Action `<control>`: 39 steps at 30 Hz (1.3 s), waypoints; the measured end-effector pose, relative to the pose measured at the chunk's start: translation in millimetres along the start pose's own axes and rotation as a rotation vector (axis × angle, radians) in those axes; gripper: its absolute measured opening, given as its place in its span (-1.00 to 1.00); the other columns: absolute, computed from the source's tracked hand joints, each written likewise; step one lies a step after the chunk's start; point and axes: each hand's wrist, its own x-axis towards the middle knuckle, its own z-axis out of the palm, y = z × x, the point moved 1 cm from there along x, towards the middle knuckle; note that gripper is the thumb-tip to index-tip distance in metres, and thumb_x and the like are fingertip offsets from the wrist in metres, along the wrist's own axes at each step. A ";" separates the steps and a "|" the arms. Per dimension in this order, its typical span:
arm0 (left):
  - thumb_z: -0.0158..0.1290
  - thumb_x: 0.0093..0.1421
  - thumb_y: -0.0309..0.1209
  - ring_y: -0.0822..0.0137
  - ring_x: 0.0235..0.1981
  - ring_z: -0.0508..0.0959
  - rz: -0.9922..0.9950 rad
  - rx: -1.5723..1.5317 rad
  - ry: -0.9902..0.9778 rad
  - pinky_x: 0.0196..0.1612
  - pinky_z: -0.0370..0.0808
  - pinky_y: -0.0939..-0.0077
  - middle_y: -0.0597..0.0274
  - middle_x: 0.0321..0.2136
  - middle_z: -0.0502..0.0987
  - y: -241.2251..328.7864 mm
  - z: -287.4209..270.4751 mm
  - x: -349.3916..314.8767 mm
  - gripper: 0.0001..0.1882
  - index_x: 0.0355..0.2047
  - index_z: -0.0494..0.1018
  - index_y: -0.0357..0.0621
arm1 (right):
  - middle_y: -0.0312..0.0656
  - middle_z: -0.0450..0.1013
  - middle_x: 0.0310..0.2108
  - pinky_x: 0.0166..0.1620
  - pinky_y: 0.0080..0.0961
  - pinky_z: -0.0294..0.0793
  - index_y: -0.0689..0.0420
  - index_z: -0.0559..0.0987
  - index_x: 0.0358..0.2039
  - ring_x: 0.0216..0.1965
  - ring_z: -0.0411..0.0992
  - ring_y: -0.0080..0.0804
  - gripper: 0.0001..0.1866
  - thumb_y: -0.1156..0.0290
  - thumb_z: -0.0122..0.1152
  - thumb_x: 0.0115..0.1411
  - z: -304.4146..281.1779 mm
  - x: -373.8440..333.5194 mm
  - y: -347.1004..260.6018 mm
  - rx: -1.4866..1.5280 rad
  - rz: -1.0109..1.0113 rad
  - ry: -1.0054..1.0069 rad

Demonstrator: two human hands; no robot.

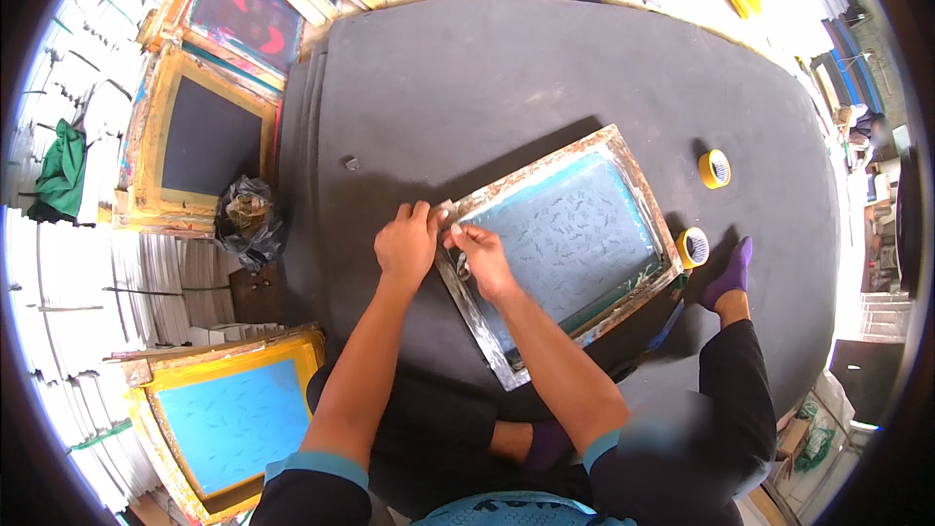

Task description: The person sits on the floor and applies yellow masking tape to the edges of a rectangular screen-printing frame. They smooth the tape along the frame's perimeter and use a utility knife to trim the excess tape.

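Observation:
A screen printing frame (545, 231) lies tilted on the dark surface in front of me, with worn, stained edges and a blue-grey mesh bearing small dark marks. At its left corner, my left hand (407, 242) has its fingers curled and closed against the edge. Just right of it, inside that corner, my right hand (479, 255) is closed in a pinch. A small crumpled, pale-grey bit shows under the right fingers; I cannot make out what either hand pinches. Near the frame's right end sits a yellow tape roll (692, 247).
Another yellow tape roll (715, 169) lies farther back. More printing frames lean at the left, one with yellow edges (234, 426) at lower left. A black plastic bag (248, 222) and white stacks (58, 292) stand there too. My socked foot (730, 275) rests at the right.

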 end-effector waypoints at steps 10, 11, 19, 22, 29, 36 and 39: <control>0.00 0.41 -0.04 0.07 -0.51 0.61 -0.008 0.123 0.207 -0.45 0.56 0.14 0.21 -0.53 0.59 -2.2 8.1 -31.9 -0.48 -0.62 0.58 -0.05 | -0.40 0.33 -0.54 -0.44 -0.53 0.20 0.15 0.57 -0.44 -0.49 0.21 -0.65 -0.59 0.15 0.10 0.49 27.5 -47.7 21.8 -0.067 -0.005 0.102; -0.01 0.42 -0.04 0.06 -0.50 0.61 -0.018 0.139 0.228 -0.45 0.56 0.14 0.21 -0.54 0.59 -4.9 10.4 -33.0 -0.48 -0.61 0.59 -0.05 | -0.40 0.32 -0.54 -0.44 -0.53 0.19 0.15 0.56 -0.46 -0.49 0.21 -0.64 -0.59 0.15 0.10 0.49 26.9 -47.0 18.1 -0.081 -0.004 0.110; -0.05 0.44 -0.07 0.07 -0.50 0.61 -0.004 0.180 0.246 -0.44 0.56 0.11 0.22 -0.53 0.57 -8.9 25.4 -34.1 -0.49 -0.59 0.59 -0.04 | -0.34 0.38 -0.52 -0.40 -0.51 0.23 0.15 0.55 -0.50 -0.49 0.24 -0.59 -0.61 0.21 0.10 0.46 -5.6 -37.1 5.8 -0.074 -0.024 0.166; -0.06 0.45 -0.06 0.06 -0.48 0.61 -0.021 0.176 0.218 -0.43 0.57 0.10 0.22 -0.51 0.58 -6.9 25.2 -33.8 -0.48 -0.58 0.59 -0.04 | -0.32 0.42 -0.50 -0.35 -0.48 0.28 0.15 0.55 -0.51 -0.47 0.27 -0.56 -0.63 0.24 0.09 0.44 -22.9 -31.5 -12.6 -0.052 -0.155 0.220; -0.09 0.46 -0.04 0.06 -0.45 0.63 -0.044 0.150 0.209 -0.40 0.58 0.10 0.22 -0.49 0.59 -13.6 27.6 -35.5 -0.48 -0.54 0.61 -0.04 | -0.35 0.46 -0.49 -0.34 -0.61 0.31 0.09 0.56 -0.53 -0.47 0.32 -0.62 -0.69 0.29 0.12 0.37 -121.0 -54.7 -82.3 0.028 -0.292 0.391; -0.10 0.46 -0.04 0.05 -0.44 0.64 -0.040 0.165 0.197 -0.39 0.58 0.09 0.21 -0.47 0.60 -9.7 28.3 -31.6 -0.48 -0.52 0.62 -0.04 | -0.32 0.46 -0.47 -0.34 -0.54 0.31 0.09 0.54 -0.53 -0.42 0.35 -0.54 -0.69 0.25 0.17 0.36 -163.4 -82.3 -108.0 -0.063 -0.562 0.558; -0.11 0.46 -0.04 0.05 -0.43 0.64 -0.061 0.180 0.190 -0.38 0.59 0.07 0.20 -0.46 0.61 -11.3 27.6 -36.0 -0.48 -0.52 0.62 -0.04 | -0.31 0.42 -0.45 -0.30 -0.47 0.35 0.03 0.48 -0.52 -0.37 0.34 -0.50 -0.71 0.22 0.20 0.33 -216.0 -128.6 -200.4 0.289 -0.730 0.802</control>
